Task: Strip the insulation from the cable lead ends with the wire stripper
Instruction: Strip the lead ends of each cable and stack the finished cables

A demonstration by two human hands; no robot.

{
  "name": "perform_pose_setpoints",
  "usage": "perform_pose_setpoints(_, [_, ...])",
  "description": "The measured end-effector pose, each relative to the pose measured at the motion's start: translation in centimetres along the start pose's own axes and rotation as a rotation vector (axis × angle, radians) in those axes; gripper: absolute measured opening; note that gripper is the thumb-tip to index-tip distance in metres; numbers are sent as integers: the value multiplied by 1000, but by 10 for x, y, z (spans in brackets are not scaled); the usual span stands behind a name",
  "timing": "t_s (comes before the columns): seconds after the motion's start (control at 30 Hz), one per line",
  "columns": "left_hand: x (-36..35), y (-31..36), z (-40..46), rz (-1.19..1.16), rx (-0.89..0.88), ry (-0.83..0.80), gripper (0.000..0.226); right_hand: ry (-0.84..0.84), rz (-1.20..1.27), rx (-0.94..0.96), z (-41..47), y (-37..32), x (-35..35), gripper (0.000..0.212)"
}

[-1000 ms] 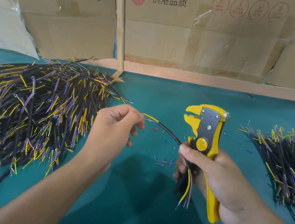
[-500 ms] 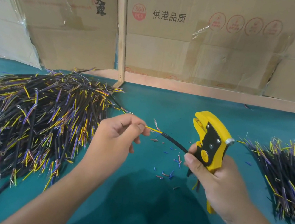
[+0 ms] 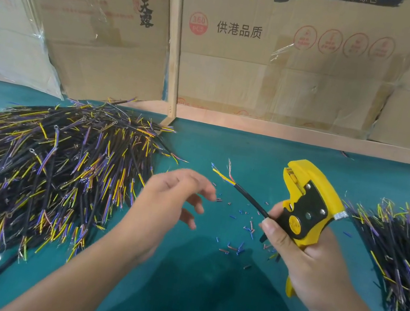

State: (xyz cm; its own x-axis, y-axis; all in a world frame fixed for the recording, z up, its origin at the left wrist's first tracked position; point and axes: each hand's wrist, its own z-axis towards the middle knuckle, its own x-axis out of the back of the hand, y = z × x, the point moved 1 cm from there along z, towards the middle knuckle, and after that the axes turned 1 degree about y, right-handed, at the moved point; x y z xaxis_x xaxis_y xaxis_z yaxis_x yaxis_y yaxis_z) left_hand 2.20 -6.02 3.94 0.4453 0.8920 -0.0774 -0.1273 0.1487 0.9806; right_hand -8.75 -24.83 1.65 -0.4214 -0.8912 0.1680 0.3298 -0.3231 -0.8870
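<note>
The right hand (image 3: 309,258) grips the stripper (image 3: 307,203) and pins the cable (image 3: 246,195) under its thumb. The lead ends fan out beyond the left hand's (image 3: 168,203) loose, empty fingers. The cable looks light and springy, best held on its black jacket.

Her left hand (image 3: 174,199) hangs in mid-air, fingers loosely spread and holding nothing, forearm reaching in from below. The right hand (image 3: 301,257) is curled tight, thumb pressed forward, wrist angled upward.
</note>
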Motion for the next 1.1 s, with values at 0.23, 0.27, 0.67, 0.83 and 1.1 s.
perform_pose_setpoints(0.23, [-18, -5, -13, -15, -76, -286, 12, -27, -2, -23, -4, -2, -5, 8])
perform_pose_setpoints(0.27, [-18, -6, -14, -21, -84, -270, 12, -31, -3, -20, -5, -1, -6, 8])
perform_pose_setpoints(0.67, [-16, 2, -10, -78, -179, -162, 12, 1, 241, -307, -3, 2, -12, 25])
perform_pose_setpoints(0.83, [-33, -3, -12, -56, -71, -191, 9, -69, 786, -826, 4, 9, -6, 28])
perform_pose_setpoints(1.1, [-74, 11, 3, 86, 56, -263, 24, -283, 823, -762, 1, 15, -9, 23])
